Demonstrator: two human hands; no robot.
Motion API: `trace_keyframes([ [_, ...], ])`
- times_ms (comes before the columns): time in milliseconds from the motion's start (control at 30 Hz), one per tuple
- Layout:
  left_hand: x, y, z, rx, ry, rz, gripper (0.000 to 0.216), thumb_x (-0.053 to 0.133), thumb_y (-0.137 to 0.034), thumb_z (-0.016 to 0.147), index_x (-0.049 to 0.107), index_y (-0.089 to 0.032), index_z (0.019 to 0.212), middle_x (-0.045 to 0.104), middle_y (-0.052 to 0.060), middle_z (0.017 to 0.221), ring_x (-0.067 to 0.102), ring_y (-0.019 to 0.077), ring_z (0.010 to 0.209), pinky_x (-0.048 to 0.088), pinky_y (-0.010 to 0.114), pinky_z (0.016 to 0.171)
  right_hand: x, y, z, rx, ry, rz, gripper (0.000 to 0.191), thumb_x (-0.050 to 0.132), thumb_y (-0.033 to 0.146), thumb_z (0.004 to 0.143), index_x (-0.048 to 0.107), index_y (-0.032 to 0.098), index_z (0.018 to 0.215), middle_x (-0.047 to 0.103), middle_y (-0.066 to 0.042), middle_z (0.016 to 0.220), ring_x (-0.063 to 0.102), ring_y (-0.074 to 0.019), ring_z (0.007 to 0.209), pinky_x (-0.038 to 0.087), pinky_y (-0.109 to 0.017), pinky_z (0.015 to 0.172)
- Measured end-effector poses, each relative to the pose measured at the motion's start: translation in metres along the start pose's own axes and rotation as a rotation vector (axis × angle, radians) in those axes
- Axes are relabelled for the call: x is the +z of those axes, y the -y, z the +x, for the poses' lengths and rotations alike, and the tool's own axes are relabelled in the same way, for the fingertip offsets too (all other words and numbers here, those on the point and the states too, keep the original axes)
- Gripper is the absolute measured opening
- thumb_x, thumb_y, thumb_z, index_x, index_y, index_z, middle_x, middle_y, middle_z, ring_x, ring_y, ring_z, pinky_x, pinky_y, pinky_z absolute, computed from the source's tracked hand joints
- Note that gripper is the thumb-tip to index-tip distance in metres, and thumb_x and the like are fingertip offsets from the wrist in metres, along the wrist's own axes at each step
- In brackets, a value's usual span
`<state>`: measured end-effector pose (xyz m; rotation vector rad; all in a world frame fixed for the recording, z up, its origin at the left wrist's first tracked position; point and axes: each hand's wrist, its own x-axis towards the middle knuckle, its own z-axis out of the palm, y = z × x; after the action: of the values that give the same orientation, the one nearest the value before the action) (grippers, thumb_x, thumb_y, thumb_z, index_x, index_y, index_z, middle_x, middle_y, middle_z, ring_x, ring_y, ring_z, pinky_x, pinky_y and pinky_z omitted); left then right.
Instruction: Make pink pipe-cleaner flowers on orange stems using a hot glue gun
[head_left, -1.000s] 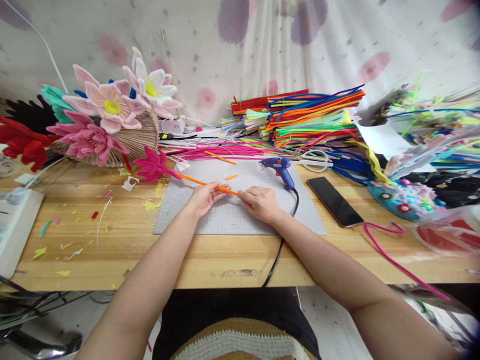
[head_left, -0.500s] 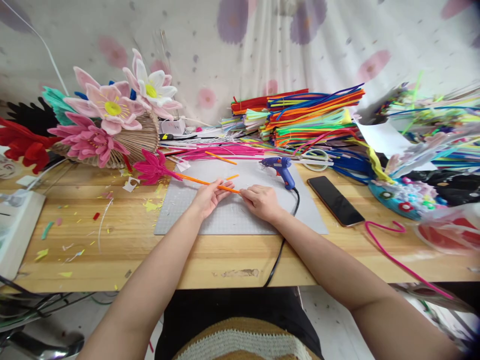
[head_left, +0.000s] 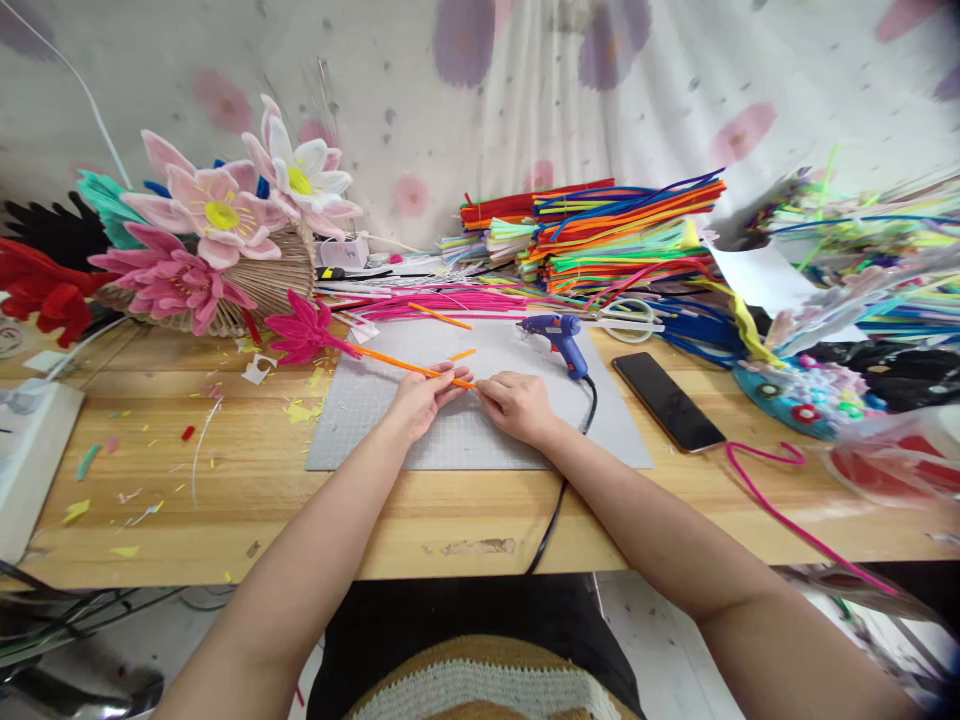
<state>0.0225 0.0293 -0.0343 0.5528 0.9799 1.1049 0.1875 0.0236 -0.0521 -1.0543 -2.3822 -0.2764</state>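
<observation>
A magenta pipe-cleaner flower (head_left: pixel 304 330) with a long orange stem (head_left: pixel 394 362) points to the left over the grey cutting mat (head_left: pixel 457 445). My left hand (head_left: pixel 426 402) is closed round the stem near its middle, palm partly turned up. At the stem's right end my right hand (head_left: pixel 516 405) pinches the tip between thumb and fingers. Two short orange pipe-cleaner pieces lie on the mat behind my hands, the nearer piece (head_left: pixel 463 354) just beyond my left fingers. A blue glue gun (head_left: pixel 559 340) rests on the mat's right side.
Bundles of coloured pipe cleaners (head_left: pixel 622 235) are stacked along the back. Scissors (head_left: pixel 626 320) lie behind the glue gun, and a phone (head_left: pixel 667 402) is to its right. Finished flowers (head_left: pixel 217 215) stand at the left. The black cord (head_left: pixel 553 525) runs over the front edge.
My left hand has shifted slightly right along the stem, closer to my right hand. The stem's right end and my right hand have moved slightly left.
</observation>
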Motion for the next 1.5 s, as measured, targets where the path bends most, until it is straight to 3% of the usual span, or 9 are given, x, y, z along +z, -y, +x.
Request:
trace_keyframes([
  [133, 0.002, 0.003, -0.001, -0.031, 0.051, 0.023, 0.006, 0.055, -0.008, 0.077, 0.058, -0.009, 0.082, 0.068, 0.009, 0.085, 0.065, 0.0130, 0.079, 0.050, 0.028, 0.084, 0.001, -0.001, 0.000, 0.013, -0.020, 0.004, 0.027, 0.039, 0.023, 0.088, 0.061, 0.015, 0.076, 0.063, -0.005, 0.064, 0.051, -0.0118, 0.060, 0.026, -0.025, 0.055],
  [433, 0.009, 0.006, -0.004, 0.005, -0.072, 0.056, 0.022, 0.054, 0.005, 0.071, 0.054, -0.008, 0.089, 0.068, 0.009, 0.079, 0.066, 0.0145, 0.074, 0.051, 0.032, 0.083, 0.001, 0.003, 0.000, 0.003, 0.071, 0.024, 0.024, 0.039, 0.021, 0.087, 0.060, 0.016, 0.076, 0.064, -0.004, 0.068, 0.053, -0.0124, 0.062, 0.027, -0.025, 0.057],
  [567, 0.007, 0.003, -0.003, 0.005, -0.067, -0.004, 0.007, 0.055, -0.009, 0.078, 0.055, -0.008, 0.084, 0.068, 0.012, 0.081, 0.066, 0.0169, 0.077, 0.051, 0.032, 0.082, 0.000, 0.002, 0.000, 0.039, 0.082, 0.014, 0.028, 0.037, 0.022, 0.088, 0.059, 0.016, 0.073, 0.063, -0.005, 0.066, 0.052, -0.0129, 0.062, 0.026, -0.025, 0.057],
  [733, -0.004, -0.010, 0.005, -0.024, -0.159, -0.101, 0.026, 0.040, -0.028, 0.088, 0.053, -0.006, 0.082, 0.066, 0.018, 0.080, 0.067, 0.0217, 0.079, 0.052, 0.033, 0.075, -0.003, 0.001, 0.001, 0.058, 0.109, 0.011, 0.029, 0.036, 0.023, 0.088, 0.060, 0.016, 0.072, 0.063, -0.006, 0.067, 0.051, -0.0130, 0.061, 0.024, -0.026, 0.056],
  [1000, -0.014, -0.011, 0.009, 0.067, -0.115, 0.055, 0.021, 0.035, -0.010, 0.087, 0.054, -0.005, 0.082, 0.067, 0.017, 0.079, 0.067, 0.0179, 0.073, 0.051, 0.032, 0.078, -0.003, 0.000, 0.000, 0.097, 0.137, 0.010, 0.028, 0.037, 0.023, 0.087, 0.059, 0.016, 0.072, 0.063, -0.005, 0.068, 0.051, -0.0125, 0.062, 0.024, -0.026, 0.056],
  [1167, -0.012, -0.011, 0.008, 0.081, -0.094, 0.024, 0.020, 0.035, -0.012, 0.088, 0.054, -0.007, 0.082, 0.068, 0.014, 0.080, 0.067, 0.0164, 0.075, 0.052, 0.030, 0.077, -0.003, -0.001, 0.000, 0.112, 0.126, 0.008, 0.026, 0.038, 0.022, 0.086, 0.059, 0.016, 0.072, 0.063, -0.005, 0.067, 0.052, -0.0124, 0.063, 0.024, -0.026, 0.056],
  [1333, -0.008, -0.011, 0.003, 0.007, -0.031, -0.029, 0.022, 0.044, -0.025, 0.086, 0.055, -0.007, 0.079, 0.068, 0.016, 0.082, 0.067, 0.0192, 0.079, 0.053, 0.030, 0.076, -0.002, -0.002, 0.000, 0.114, 0.116, 0.016, 0.027, 0.037, 0.023, 0.087, 0.059, 0.017, 0.072, 0.062, -0.005, 0.066, 0.051, -0.0126, 0.062, 0.024, -0.026, 0.057],
  [1500, -0.002, -0.005, 0.001, 0.005, -0.064, 0.066, 0.012, 0.047, -0.006, 0.080, 0.059, -0.006, 0.079, 0.068, 0.012, 0.077, 0.066, 0.0160, 0.074, 0.051, 0.031, 0.081, -0.003, 0.002, 0.002, 0.075, 0.145, 0.044, 0.028, 0.036, 0.023, 0.088, 0.058, 0.016, 0.072, 0.063, -0.005, 0.068, 0.051, -0.0126, 0.063, 0.025, -0.026, 0.057],
])
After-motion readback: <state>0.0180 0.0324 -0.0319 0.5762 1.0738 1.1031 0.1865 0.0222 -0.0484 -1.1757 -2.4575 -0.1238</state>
